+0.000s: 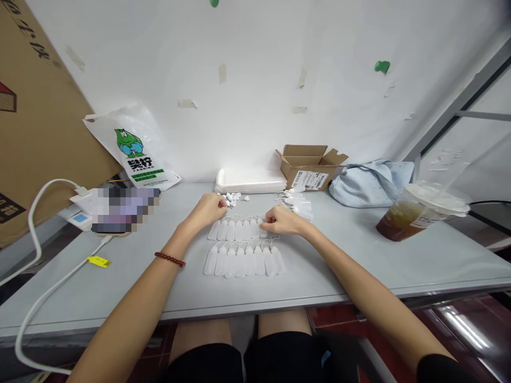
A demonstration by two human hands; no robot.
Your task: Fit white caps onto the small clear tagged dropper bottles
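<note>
Two rows of small translucent squeeze bottles lie on the grey table, a near row (244,261) and a far row (237,231), each bottle with a thin white curved strand at its top. My right hand (282,219) is at the right end of the far row, fingers closed at the top of the last bottle (262,232). Beside a loose pile of small white caps (232,199), my left hand (210,207) has its fingers pinched together; what they hold, if anything, is hidden. More bottles (302,206) lie in a heap behind my right hand.
Against the wall stand a stack of white sheets or bags (251,181) and an open cardboard box (309,170). A light-blue cloth bag (367,183) and a tilted drink cup (415,213) are at right. A phone (125,210), cables and a white plastic bag (139,151) occupy the left.
</note>
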